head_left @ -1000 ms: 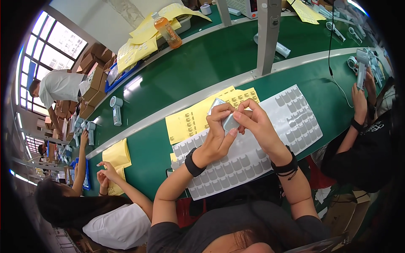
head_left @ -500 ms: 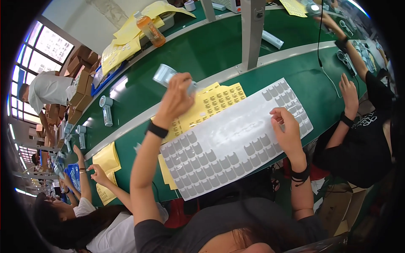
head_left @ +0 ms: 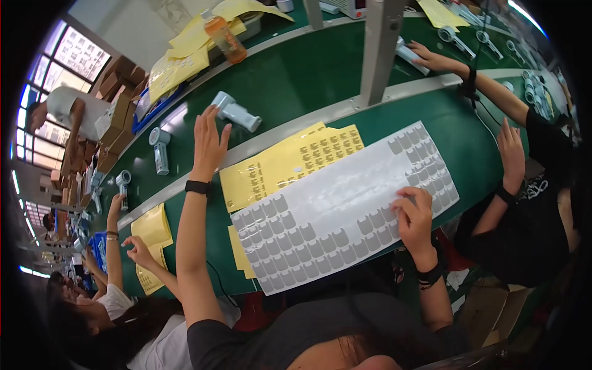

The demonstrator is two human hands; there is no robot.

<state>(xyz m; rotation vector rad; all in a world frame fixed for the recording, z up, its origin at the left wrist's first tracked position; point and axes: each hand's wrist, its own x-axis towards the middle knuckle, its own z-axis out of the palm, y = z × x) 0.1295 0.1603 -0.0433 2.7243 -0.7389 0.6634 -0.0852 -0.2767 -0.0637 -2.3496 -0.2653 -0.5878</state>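
My left hand (head_left: 209, 140) is open at the near edge of the recessed green belt, fingers spread. Just past its fingertips, a pale blue device (head_left: 239, 115) with a short cylindrical handle lies on its side; I cannot tell whether a finger still touches it. My right hand (head_left: 416, 219) hovers over or rests on the right part of a large white sheet (head_left: 345, 197) bearing rows of grey label shapes. Its fingers are bent, with a gap between thumb and forefinger, and no held thing shows. Yellow sticker sheets (head_left: 271, 166) lie partly beneath the white sheet.
Another pale blue device (head_left: 160, 151) lies on the belt to the left. A metal post (head_left: 380, 52) rises at the belt's edge. An orange drink bottle (head_left: 224, 38) stands at the far side. Co-workers' hands reach in at left (head_left: 140, 251) and right (head_left: 433, 58).
My left hand has let go of the pale blue device, now lying on the belt, and moved left with fingers spread. My right hand has shifted slightly down over the sheet.
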